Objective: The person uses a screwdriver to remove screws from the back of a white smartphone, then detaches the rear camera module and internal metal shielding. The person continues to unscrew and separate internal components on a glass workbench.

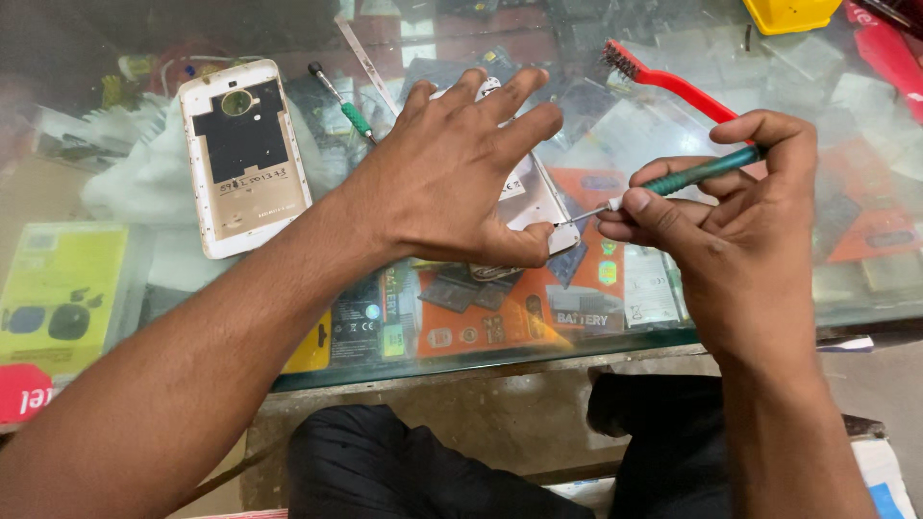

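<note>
My left hand [452,173] lies flat, fingers spread, pressing down on an opened phone body [535,197] on the glass counter [673,317]. Most of that phone is hidden under the palm. My right hand [716,216] grips a small green-handled screwdriver [697,173], its metal tip touching the phone's right edge near my left thumb. A white and gold phone back cover [245,154] lies inside-up to the left, apart from both hands.
A second green screwdriver [344,104] lies behind my left hand. A red brush [663,82] rests at the back right, with a yellow box [790,13] beyond. Battery packs and packaging [500,317] show under the glass. My dark-clad knees [433,461] sit below the counter edge.
</note>
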